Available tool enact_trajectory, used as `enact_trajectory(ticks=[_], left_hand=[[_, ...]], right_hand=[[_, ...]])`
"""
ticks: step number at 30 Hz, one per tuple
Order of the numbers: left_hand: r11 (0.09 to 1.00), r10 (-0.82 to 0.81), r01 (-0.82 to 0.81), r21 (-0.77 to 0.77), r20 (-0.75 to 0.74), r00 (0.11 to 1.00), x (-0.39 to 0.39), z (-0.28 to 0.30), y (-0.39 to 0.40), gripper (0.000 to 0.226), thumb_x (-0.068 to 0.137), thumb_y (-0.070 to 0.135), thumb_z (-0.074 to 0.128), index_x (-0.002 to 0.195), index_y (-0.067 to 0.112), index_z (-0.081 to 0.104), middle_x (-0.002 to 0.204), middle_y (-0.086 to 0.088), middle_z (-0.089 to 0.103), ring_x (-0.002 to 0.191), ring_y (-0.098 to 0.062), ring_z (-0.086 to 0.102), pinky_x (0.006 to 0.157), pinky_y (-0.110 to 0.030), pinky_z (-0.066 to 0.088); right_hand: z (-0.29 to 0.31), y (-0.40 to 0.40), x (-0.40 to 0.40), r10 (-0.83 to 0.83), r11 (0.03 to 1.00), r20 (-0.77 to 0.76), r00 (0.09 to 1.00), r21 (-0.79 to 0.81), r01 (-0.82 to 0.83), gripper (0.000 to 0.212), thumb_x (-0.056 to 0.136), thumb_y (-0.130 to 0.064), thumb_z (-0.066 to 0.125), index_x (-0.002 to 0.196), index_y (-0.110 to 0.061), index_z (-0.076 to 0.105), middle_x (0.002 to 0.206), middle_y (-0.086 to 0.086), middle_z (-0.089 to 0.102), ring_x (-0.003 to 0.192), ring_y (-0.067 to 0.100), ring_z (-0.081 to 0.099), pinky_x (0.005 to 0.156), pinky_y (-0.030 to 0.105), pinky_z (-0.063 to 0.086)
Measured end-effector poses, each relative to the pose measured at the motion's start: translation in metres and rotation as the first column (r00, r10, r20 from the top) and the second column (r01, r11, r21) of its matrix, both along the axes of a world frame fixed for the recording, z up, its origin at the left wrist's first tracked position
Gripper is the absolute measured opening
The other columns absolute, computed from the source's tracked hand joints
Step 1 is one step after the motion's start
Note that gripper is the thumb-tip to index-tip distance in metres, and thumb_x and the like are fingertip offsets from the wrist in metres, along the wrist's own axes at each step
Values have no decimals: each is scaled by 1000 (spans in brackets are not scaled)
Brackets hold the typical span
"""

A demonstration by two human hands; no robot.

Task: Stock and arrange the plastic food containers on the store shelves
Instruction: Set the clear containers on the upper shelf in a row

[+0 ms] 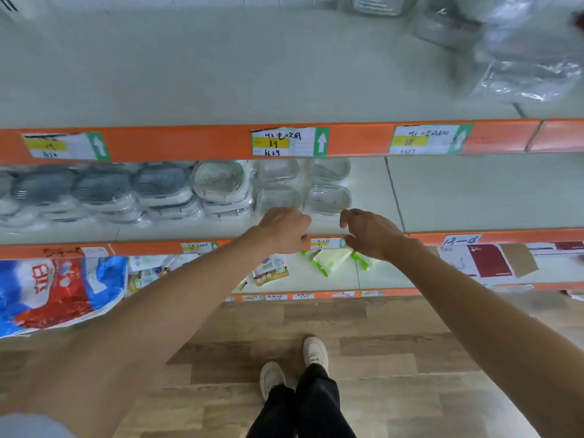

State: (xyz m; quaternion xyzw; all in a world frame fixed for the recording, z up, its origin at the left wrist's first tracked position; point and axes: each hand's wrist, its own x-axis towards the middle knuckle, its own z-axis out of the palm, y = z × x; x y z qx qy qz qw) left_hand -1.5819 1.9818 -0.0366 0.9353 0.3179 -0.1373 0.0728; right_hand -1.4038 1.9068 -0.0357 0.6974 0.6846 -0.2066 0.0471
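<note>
Honestly, those front containers look one nudge away from sliding out of line.

Using the middle shelf (442, 197) as the landmark: the grey-lidded stacks (101, 191) fill its left part, then the clear containers (328, 197) sit in two short rows near its middle, with the right part bare. Both hands hover at its front edge, holding nothing: left hand (284, 230) with fingers curled down just by the front clear tub, right hand (369, 232) loosely curled beside it. A clumsy push could probably shove the tubs crooked.
</note>
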Motion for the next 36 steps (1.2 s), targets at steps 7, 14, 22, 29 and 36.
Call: enact_trajectory(ticks=[7,14,22,29,36], left_hand=[[949,-315,314,-17,-27,949,17,90,-13,17,89,19,47,93,8,59,90,-11,62,85,-31,59,65,-32,43],[930,-364,351,113,142,920,45,167,-5,11,91,30,48,84,23,54,96,-4,62,87,-25,57,68,-30,40],[952,-273,215,218,281,920,87,201,17,16,90,27,49,97,18,62,103,-5,64,97,-26,57,69,-29,38],[990,-104,55,130,414,904,111,205,39,14,89,25,52,94,18,63,96,1,62,95,-22,58,70,-27,39],[985,-61,-15,171,432,900,136,202,52,66,87,44,60,139,10,36,137,-6,37,128,-21,37,103,-36,36]], right_hand=[[99,-45,15,-23,992,102,994,128,10,31,91,-20,52,121,-13,48,119,5,54,104,28,57,81,34,45],[172,-57,32,-67,954,154,986,299,18,32,92,-20,54,122,-12,49,117,5,56,101,25,57,80,31,42],[206,-22,93,-148,867,219,964,498,20,46,87,-18,58,131,-14,48,131,4,45,123,22,40,97,31,32],[197,16,146,-318,885,191,929,412,219,72,84,-35,62,144,-15,28,151,9,24,140,28,17,111,39,19],[196,51,135,-76,864,65,995,502,33,45,88,-23,55,132,-20,52,138,-6,49,130,18,37,102,29,29]])
